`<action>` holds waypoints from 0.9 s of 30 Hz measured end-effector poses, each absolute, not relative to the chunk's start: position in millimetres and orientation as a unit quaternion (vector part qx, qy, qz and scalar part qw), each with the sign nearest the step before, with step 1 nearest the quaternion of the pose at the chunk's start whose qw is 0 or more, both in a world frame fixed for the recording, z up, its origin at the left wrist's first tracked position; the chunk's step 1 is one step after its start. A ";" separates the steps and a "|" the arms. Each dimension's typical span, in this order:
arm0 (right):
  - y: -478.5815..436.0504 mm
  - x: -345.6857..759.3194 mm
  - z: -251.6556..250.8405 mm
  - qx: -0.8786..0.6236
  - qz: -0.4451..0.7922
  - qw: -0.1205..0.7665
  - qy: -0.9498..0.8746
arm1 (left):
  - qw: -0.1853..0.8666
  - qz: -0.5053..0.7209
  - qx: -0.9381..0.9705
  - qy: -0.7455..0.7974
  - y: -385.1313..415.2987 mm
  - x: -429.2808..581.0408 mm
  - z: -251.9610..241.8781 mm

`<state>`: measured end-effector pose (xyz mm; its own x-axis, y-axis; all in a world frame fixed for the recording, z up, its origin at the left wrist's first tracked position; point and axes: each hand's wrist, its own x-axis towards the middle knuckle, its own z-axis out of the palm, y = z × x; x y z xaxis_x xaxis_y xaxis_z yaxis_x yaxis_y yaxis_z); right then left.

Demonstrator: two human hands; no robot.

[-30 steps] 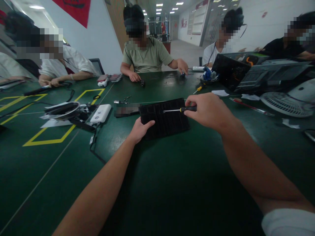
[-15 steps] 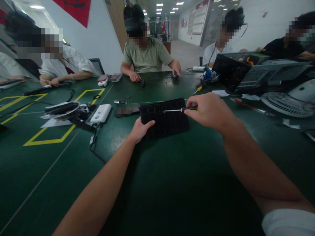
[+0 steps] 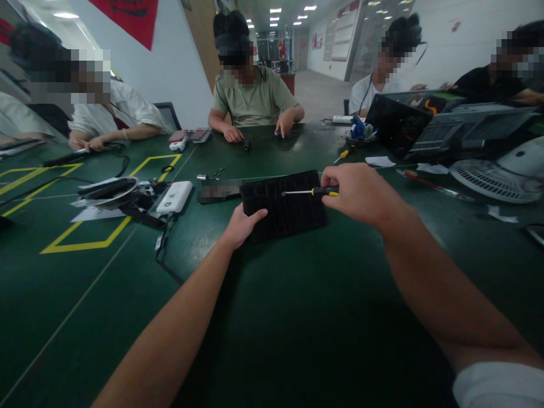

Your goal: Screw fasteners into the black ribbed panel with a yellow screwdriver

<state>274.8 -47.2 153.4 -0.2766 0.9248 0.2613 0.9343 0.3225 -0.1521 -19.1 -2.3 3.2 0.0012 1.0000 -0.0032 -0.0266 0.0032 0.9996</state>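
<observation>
My left hand (image 3: 243,228) grips the left edge of a black flat rectangular piece (image 3: 293,218), thumb on top and the other fingers hidden beneath. Its face has dark ridges or slots that I cannot make out clearly. In the fingers of my right hand (image 3: 361,192) is a screwdriver (image 3: 326,191) with a black and yellow handle. The metal shaft points left across the black piece, its tip near the middle of the upper part. Whether the tip touches the surface I cannot tell.
Left of my hands lie a white box-shaped device (image 3: 174,197) with a cable and a pile of parts (image 3: 114,195). A second screwdriver (image 3: 344,154), a white fan (image 3: 497,173) and a computer case (image 3: 467,130) are to the right. Across the table sits a person (image 3: 255,96).
The screwdriver handle has turned in my right fingers, with more yellow now on its lower side. My left hand and the black piece stay put. The person opposite has drawn one hand leftward.
</observation>
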 end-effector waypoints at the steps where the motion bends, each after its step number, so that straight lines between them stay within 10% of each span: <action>1: -46.6 275.2 153.2 -0.578 -0.015 0.154 -0.801 | 0.507 0.506 0.493 0.494 -2.5 -19.2 3.3; 27: -48.5 279.9 156.2 -0.567 0.003 0.174 -0.805 | 0.505 0.503 0.502 0.490 -2.1 -19.5 1.9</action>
